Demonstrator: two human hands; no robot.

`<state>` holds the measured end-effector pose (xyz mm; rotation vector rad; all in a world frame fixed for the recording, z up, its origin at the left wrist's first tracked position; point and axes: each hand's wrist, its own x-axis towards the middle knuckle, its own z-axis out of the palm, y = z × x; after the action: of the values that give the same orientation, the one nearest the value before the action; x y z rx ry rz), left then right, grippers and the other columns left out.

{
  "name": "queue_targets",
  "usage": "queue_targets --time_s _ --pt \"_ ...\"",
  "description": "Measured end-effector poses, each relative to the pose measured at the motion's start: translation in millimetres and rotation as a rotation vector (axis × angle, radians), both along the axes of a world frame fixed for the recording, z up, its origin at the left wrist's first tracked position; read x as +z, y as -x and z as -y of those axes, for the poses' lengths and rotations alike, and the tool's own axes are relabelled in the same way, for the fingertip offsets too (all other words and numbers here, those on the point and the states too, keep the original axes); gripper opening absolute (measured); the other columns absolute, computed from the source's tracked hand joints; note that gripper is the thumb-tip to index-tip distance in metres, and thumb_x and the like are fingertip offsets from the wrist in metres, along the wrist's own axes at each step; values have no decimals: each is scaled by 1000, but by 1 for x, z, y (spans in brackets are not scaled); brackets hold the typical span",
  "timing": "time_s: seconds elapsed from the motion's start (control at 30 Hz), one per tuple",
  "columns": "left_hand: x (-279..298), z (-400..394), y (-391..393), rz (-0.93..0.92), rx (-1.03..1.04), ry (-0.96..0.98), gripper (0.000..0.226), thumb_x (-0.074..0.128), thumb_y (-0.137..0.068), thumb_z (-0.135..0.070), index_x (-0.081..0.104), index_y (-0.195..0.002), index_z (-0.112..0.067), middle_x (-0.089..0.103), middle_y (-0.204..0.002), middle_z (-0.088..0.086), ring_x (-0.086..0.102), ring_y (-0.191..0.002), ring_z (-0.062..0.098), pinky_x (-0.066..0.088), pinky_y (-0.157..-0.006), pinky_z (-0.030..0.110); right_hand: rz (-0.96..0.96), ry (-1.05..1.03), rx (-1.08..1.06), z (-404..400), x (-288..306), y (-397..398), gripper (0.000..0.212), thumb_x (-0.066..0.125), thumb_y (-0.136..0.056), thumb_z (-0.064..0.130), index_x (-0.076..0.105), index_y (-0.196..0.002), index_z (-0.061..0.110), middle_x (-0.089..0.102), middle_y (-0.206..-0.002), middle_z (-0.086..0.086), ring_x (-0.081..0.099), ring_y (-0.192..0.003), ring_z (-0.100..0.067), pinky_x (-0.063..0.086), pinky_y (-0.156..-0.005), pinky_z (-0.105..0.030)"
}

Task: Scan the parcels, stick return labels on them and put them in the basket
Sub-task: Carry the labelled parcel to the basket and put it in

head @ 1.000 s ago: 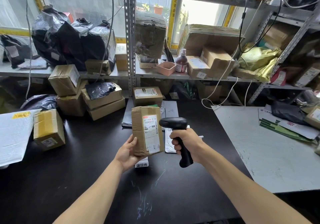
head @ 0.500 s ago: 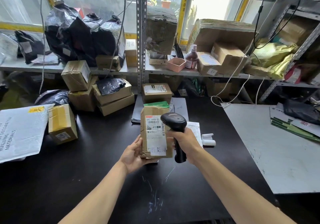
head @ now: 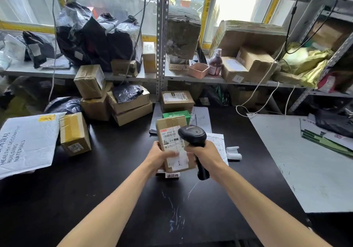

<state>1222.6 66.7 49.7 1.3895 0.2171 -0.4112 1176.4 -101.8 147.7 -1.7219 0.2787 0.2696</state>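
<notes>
**Desk:** Closer together now than a second ago, parcel and scanner nearly touch, and the left thumb has come round onto the label face. What is in hand?

**Photographer:** One small brown cardboard parcel (head: 174, 144), held upright above the black table (head: 118, 179), its white shipping label (head: 172, 140) facing the camera. The left hand (head: 159, 156) is closed around the lower left edge, thumb across the front. The right hand (head: 205, 156) is closed around the grip of a black barcode scanner (head: 193, 136), whose head sits just beside the label's right side.

**Desk:** How does the parcel look to handle?

**Photographer:** Light, by my reading: one hand carries it with no sign of strain. The cardboard looks stiff but creased and taped, so the tape may be slick under the fingers. Holding it by the lower edges, clear of the barcode, seems best.

**Desk:** And around it?

**Photographer:** Directly beneath lies a small white return label (head: 172, 175) with black characters. Behind stand a green packet (head: 176, 115) and another labelled box (head: 176, 99). Stacked boxes (head: 114, 101) sit to the left, and a white padded mailer (head: 26, 143) lies at far left. A metal shelf (head: 133, 76) full of bags and cartons backs the scene. No basket is visible.

**Desk:** Stage of work?

**Photographer:** Scanning, I judge; labelling remains.
</notes>
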Motion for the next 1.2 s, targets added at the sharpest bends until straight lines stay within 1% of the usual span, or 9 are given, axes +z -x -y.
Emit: queue_targets --time_s 0.1,0.17,0.3,0.37,0.6,0.73,0.9,1.03,1.2 --pt "14 1 -7 24 222 -24 64 85 -70 4 41 -116 -8 68 -107 8 71 -89 21 59 -58 30 -5 -36 22 6 6 8 11 68 -86 2 67 -94 9 68 -82 -6 69 -68 -19 49 -54 -26" --pt "20 0 -16 72 262 -81 64 82 -72 9 37 -113 -8 63 -101 2 65 -83 12 56 -54 21 0 -58 40 10 10 14 9 66 -86 0 67 -91 7 67 -79 -4 70 -69 -20 49 -54 -27" --pt "22 -7 -33 130 207 -233 72 88 -67 4 35 -114 -8 59 -109 3 62 -97 17 55 -84 34 13 -59 56 11 17 21 9 65 -86 0 66 -84 9 64 -77 0 70 -72 -19 45 -52 -27" --pt "22 -9 -37 141 192 -284 74 89 -67 0 35 -116 -8 58 -107 0 60 -100 17 54 -88 34 20 -57 53 12 19 23 9 64 -86 -1 66 -87 7 63 -79 -2 69 -72 -19 44 -52 -27" --pt "14 -13 -41 141 156 -318 79 92 -65 -8 36 -121 -11 61 -112 0 63 -104 17 55 -92 38 76 -101 42 8 24 27 13 69 -75 9 66 -88 8 64 -83 -3 70 -72 -18 46 -54 -26" --pt "9 -16 -44 146 164 -320 80 93 -64 -8 37 -121 -11 62 -113 2 64 -103 17 56 -88 36 63 -94 52 4 26 25 7 64 -87 2 65 -90 8 63 -83 -3 72 -76 -21 46 -54 -26" --pt "7 -25 -50 143 141 -302 80 93 -64 -9 37 -120 -13 62 -115 4 64 -105 19 57 -92 42 34 -26 12 3 24 22 15 61 -87 0 63 -81 14 60 -77 0 69 -78 -19 44 -53 -26" --pt "7 -33 -55 136 148 -264 78 91 -66 -5 36 -121 -10 62 -114 5 64 -102 17 57 -87 37 4 -30 47 0 21 21 9 61 -88 1 64 -89 10 60 -82 -3 69 -77 -17 46 -52 -25" --pt "4 -44 -61 128 155 -232 81 93 -64 -7 37 -122 -10 62 -116 6 66 -104 20 57 -91 45 24 9 -7 -9 19 16 12 60 -84 -2 59 -77 8 55 -77 -7 55 -73 -19 46 -53 -23"
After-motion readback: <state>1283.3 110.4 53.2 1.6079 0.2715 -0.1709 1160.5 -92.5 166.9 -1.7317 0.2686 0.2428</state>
